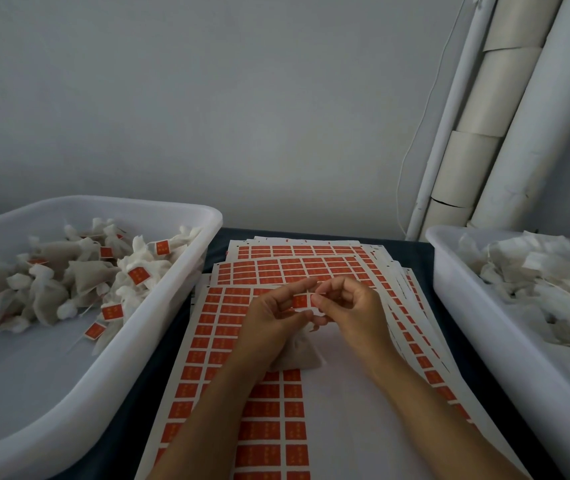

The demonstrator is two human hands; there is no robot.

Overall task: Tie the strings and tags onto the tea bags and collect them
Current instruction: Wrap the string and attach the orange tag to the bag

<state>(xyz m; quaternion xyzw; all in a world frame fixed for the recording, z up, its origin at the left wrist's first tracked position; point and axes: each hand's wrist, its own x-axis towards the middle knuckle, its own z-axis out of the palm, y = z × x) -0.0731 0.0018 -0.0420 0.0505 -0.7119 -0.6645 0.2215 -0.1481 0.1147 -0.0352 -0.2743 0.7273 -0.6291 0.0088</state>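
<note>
Tea bag point(299, 355) hangs under left hand point(269, 320); both it and right hand point(349, 306) pinch red tag point(301, 301).

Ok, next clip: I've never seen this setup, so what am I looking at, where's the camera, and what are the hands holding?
There is no machine here: a person works bare-handed, filmed by one camera worn on the head, looking down. The left hand and right hand together pinch a small red tag; a tea bag hangs just beneath them. Under them lie sheets of red tags. The left tub holds tagged tea bags, the right tub white, seemingly untagged ones.
</note>
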